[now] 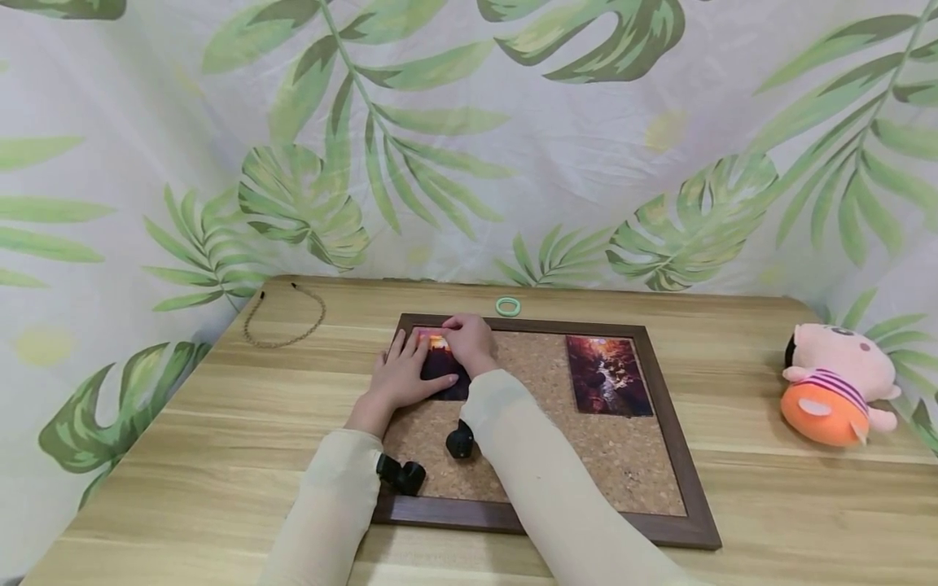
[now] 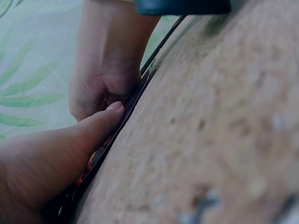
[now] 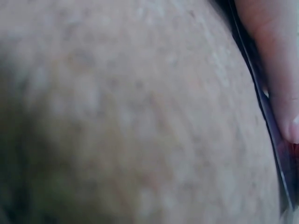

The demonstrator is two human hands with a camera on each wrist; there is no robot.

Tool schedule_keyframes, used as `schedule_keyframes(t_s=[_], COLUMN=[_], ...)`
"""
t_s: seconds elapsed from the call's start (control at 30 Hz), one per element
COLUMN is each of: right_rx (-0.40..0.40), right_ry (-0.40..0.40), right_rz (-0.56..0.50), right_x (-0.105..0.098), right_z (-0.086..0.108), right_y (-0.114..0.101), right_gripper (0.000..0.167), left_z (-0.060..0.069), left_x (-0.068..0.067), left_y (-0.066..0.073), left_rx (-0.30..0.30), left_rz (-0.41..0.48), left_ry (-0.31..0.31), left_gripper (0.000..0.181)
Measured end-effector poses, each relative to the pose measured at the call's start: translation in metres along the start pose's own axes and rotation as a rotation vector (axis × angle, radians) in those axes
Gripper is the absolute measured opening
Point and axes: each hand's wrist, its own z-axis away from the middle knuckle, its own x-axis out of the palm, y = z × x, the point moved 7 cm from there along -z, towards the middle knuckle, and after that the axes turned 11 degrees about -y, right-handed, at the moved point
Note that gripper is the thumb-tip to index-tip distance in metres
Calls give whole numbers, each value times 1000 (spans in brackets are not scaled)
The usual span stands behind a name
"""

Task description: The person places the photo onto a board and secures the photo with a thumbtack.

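A sunset photo (image 1: pixel 442 382) lies at the upper left of a framed cork board (image 1: pixel 513 468). My left hand (image 1: pixel 399 376) rests spread over its left part, with the thumb pointing right across its lower part. At the photo's top edge, my right hand (image 1: pixel 472 342) has curled fingers and appears to pinch something small, which those fingers hide. In the left wrist view, the left thumb (image 2: pixel 100 126) presses on the photo close to the right hand (image 2: pixel 110 88). A left-hand finger (image 3: pixel 280 79) lies along the photo's edge (image 3: pixel 264 107) in the right wrist view.
Another photo (image 1: pixel 610 376), of a stream among reddish trees, lies at the board's upper right. Behind the board is a green ring (image 1: pixel 508 307). A chain (image 1: pixel 284 342) lies at the left, and a plush toy (image 1: pixel 835 387) at the right. Black wrist cameras (image 1: pixel 460 441) hang over the cork.
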Motion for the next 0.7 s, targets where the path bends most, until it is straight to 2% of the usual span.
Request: schedule_keyframes(t_s=[0.33,0.7], right_rx=[10,-37], right_ry=[-10,-4], right_rz=[60,65], right_x=[-1,1], right_z=[1,1], right_y=[-1,-4], right_gripper=[8,9], left_z=[-2,-2], left_x=[1,3], left_y=[0,-1], left_rx=[2,-5], left_rz=[0,-9], left_ry=[1,2], left_gripper=[87,90])
